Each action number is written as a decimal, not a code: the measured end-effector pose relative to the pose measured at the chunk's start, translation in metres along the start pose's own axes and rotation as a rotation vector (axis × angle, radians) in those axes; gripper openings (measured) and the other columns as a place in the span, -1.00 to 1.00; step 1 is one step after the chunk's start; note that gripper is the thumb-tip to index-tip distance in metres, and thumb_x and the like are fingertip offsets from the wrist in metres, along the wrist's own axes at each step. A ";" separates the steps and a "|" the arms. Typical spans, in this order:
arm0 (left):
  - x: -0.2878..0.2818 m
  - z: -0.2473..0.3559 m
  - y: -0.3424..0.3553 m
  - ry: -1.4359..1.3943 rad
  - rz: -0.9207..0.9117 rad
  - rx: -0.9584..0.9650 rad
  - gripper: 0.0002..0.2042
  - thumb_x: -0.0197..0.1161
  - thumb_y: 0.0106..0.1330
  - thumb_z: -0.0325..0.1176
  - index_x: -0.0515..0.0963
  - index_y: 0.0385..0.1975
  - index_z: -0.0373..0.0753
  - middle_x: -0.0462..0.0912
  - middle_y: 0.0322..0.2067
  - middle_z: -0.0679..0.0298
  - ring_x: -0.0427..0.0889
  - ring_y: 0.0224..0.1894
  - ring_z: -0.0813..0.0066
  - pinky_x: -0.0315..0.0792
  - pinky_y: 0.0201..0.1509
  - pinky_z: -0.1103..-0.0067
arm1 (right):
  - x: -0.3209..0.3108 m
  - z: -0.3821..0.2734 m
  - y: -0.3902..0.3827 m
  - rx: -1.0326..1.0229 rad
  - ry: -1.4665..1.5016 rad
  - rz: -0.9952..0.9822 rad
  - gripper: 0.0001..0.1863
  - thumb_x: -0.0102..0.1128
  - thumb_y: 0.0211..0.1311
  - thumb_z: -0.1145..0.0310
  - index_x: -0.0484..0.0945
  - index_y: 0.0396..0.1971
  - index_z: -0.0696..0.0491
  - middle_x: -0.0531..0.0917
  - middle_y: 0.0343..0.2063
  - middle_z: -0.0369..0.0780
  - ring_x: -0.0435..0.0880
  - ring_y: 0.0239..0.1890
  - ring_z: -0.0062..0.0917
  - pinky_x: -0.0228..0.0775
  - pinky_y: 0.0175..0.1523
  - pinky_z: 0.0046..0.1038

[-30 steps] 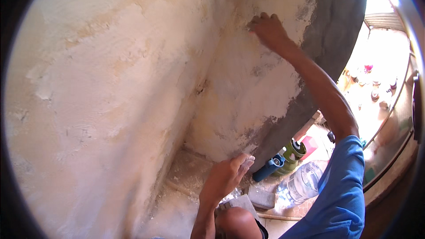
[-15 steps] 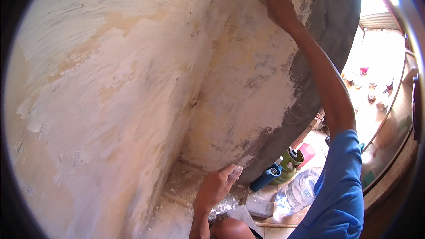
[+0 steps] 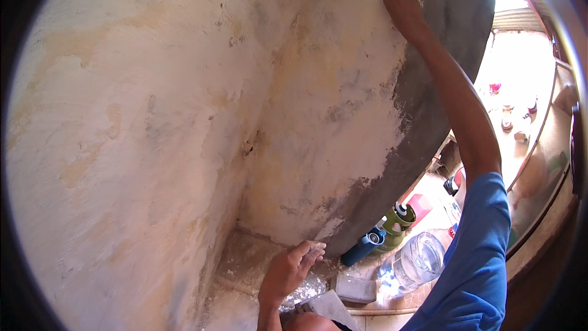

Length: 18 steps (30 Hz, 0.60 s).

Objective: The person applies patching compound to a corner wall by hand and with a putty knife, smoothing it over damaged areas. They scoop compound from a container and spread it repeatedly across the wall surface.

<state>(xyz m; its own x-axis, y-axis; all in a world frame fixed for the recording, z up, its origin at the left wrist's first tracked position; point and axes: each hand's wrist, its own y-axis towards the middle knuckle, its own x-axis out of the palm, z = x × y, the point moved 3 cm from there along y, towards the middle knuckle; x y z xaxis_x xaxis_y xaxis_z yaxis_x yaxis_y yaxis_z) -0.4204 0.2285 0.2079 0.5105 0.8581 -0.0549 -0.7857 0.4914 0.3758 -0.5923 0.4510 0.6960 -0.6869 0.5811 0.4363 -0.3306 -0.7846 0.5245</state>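
Note:
My right hand (image 3: 401,6) is raised to the upper part of the patchy plastered wall (image 3: 324,116), near the edge of its dark grey band (image 3: 453,24). Its fingers are bent around something pale at their tips, too unclear to name. My left hand (image 3: 294,270) is low by the foot of the same wall, fingers curled and whitened at the tips; what they hold, if anything, I cannot make out. A second, pale plastered wall (image 3: 122,147) meets this one in a corner at the left.
Below right stand a blue bottle (image 3: 361,248), a green canister (image 3: 398,227), a pink container (image 3: 419,211) and a large clear jug (image 3: 416,257). Grey blocks (image 3: 355,288) lie by my knee (image 3: 312,323). Several small items sit in the bright area at far right.
My right hand has moved up and to the right along the wall. My left hand has shifted down and to the left, staying curled.

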 end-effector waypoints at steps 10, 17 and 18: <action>0.003 0.004 0.002 -0.010 -0.062 0.013 -0.77 0.12 0.44 -0.23 0.57 -0.06 -0.20 0.73 -0.24 0.15 0.74 -0.16 0.34 0.57 -0.18 0.51 | -0.023 0.056 0.020 0.377 0.532 -0.178 -0.60 0.13 0.14 0.51 0.58 0.01 -0.09 0.63 -0.14 -0.19 0.61 -0.02 -0.22 0.46 0.01 -0.13; -0.003 -0.009 0.003 0.010 -0.021 -0.024 -0.76 0.12 0.45 -0.23 0.57 -0.05 -0.21 0.74 -0.26 0.15 0.75 -0.16 0.36 0.56 -0.17 0.53 | 0.005 0.041 0.083 0.400 0.344 -0.183 -0.71 -0.05 0.24 0.40 0.57 -0.10 0.11 0.61 -0.15 -0.08 0.58 -0.15 -0.12 0.39 -0.06 -0.05; -0.006 -0.009 0.002 0.024 -0.016 -0.042 -0.76 0.12 0.45 -0.23 0.57 -0.05 -0.21 0.74 -0.26 0.14 0.75 -0.16 0.36 0.55 -0.17 0.53 | -0.005 0.029 0.082 0.376 0.363 -0.183 -0.71 -0.07 0.24 0.41 0.56 -0.11 0.13 0.61 -0.14 -0.08 0.59 -0.16 -0.10 0.40 -0.05 -0.04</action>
<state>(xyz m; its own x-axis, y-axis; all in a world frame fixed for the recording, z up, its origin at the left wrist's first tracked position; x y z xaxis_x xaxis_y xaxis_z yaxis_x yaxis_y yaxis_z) -0.4284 0.2253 0.2008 0.5150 0.8532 -0.0827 -0.7916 0.5104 0.3359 -0.5977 0.3900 0.7580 -0.8412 0.5363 0.0683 -0.2574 -0.5084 0.8218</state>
